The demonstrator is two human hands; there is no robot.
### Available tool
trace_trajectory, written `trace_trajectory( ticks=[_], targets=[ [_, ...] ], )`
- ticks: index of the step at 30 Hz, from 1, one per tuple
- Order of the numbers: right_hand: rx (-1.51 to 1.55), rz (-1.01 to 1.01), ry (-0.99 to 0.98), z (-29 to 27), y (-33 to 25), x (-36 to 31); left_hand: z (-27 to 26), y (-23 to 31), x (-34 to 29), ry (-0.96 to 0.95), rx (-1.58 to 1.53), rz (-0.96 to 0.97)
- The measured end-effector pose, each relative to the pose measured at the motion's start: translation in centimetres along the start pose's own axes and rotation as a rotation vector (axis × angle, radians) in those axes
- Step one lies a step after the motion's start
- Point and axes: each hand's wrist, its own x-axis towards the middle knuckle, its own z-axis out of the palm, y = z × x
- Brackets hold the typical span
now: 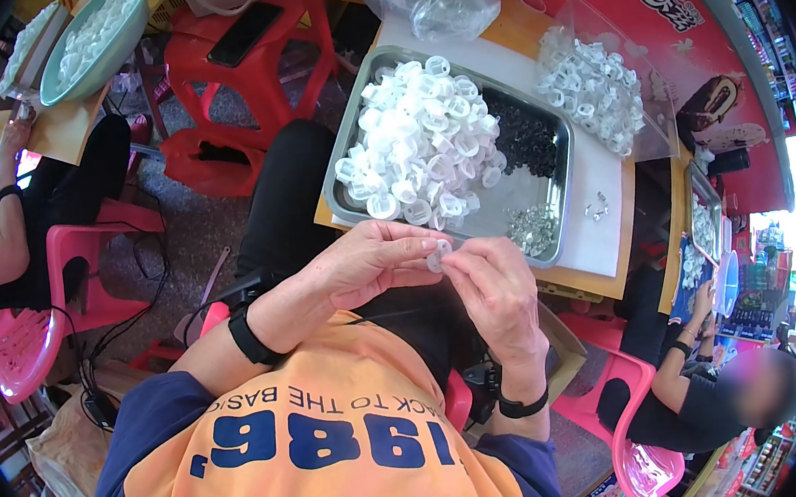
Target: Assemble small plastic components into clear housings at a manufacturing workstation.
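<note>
Mid-assembly, I judge — left hand (pixel 370 261) and right hand (pixel 494 282) both pinch one small white plastic ring (pixel 436 254), held just in front of the metal tray (pixel 561 183) (heaped with more). Next calls for a firm, aligned press.

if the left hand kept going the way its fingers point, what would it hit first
The left hand points at the small white plastic ring pinched between both hands, then the right hand fingers just behind it.
</note>
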Motion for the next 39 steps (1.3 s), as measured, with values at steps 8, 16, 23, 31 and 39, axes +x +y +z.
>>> trace_trajectory(
  ticks=[8, 16, 23, 31, 39],
  targets=[
    [-0.013, -0.070, -0.060, -0.4, 0.1, 0.1, 0.1, 0.6, -0.3, 0.012, 0.091, -0.056],
    [0.001, -0.036, 0.025, 1.5, 0.3, -0.8, -0.9, -0.7, 0.5, 0.029, -0.088, -0.003],
    [-0.065, -0.032, 0.073, 1.6, -0.1, -0.9, -0.7, -0.6, 0.4, 0.006, -0.114, 0.028],
    [-0.082, -0.065, 0.076, 1.8, -0.2, -0.6, -1.0, -0.7, 0.5, -0.008, -0.090, 0.019],
    [0.119, 0.281, 0.104, 0.8, 1.3, -0.3, -0.7, 0.0, -0.2, 0.010, -0.109, -0.016]
  ],
)
